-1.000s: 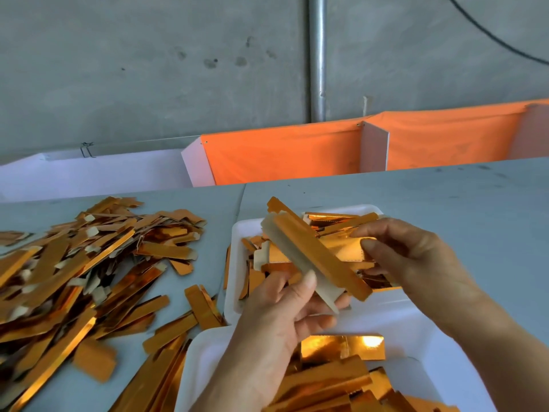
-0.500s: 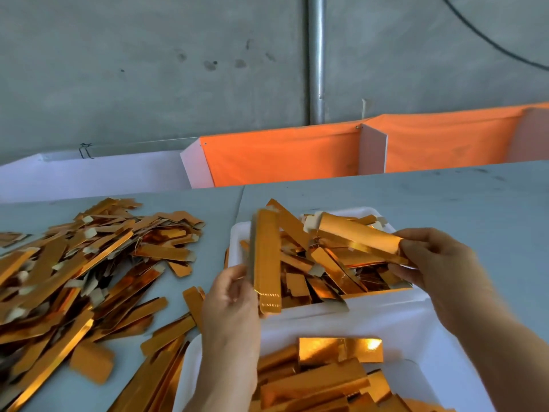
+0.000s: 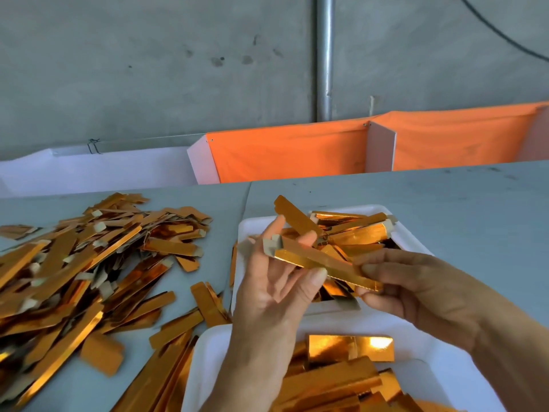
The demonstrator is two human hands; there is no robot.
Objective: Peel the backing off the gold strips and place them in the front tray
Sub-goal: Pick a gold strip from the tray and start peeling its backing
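Both hands hold one gold strip [image 3: 323, 263] above the front tray [image 3: 410, 233], which sits toward the far edge of the tabletop [image 3: 460, 209] and carries many strips. The left hand [image 3: 276, 286] pinches the strip's left half between thumb and fingers; the right hand [image 3: 416, 289] pinches its right end. A loose pile of strips [image 3: 83, 263] covers the tabletop's left side, and a nearer tray [image 3: 445, 373] at the near edge holds more.

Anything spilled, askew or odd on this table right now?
Some strips lie loose on the table between the big pile and the two trays, looking like overflow. One strip sticks up over the far tray's rim. Both hands hold one strip; nothing looks damaged.
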